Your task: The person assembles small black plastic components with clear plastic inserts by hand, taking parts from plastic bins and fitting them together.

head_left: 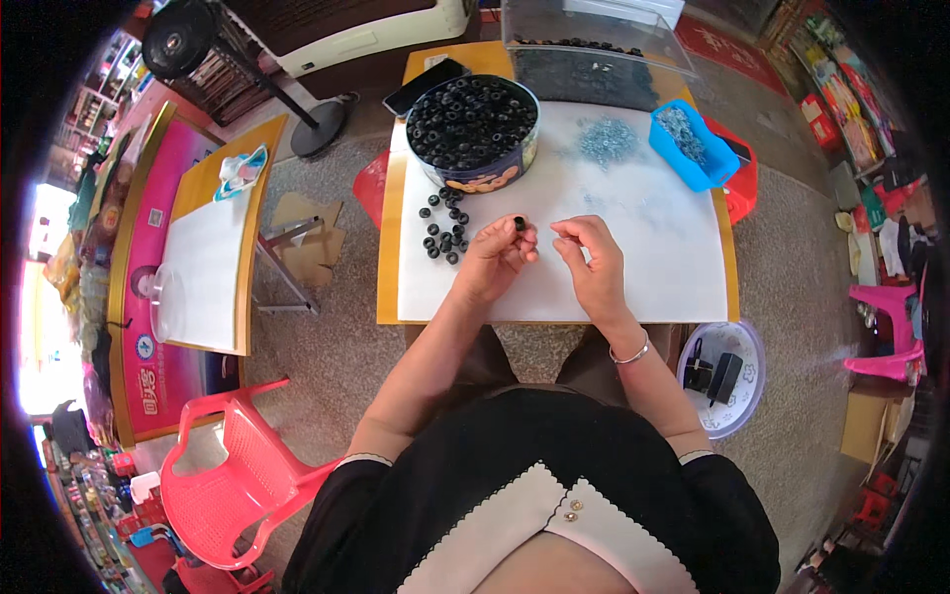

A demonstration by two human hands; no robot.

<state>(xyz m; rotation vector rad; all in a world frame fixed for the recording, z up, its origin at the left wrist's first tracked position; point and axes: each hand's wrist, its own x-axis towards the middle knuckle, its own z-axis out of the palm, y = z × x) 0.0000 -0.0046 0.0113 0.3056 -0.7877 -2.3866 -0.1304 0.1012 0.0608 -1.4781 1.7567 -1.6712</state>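
Cream-collared black top [416, 470] nearest, left hand [491, 261] pinches a small, round black bead [520, 224]; whether the right hand [599, 269] grips is unclear.

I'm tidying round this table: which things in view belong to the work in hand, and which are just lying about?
Seemingly in the work:
left hand, holding a black bead
right hand, beside it
loose beads
tub
pale pieces
blue tray

Seemingly just about:
phone
fan
armchair
basin
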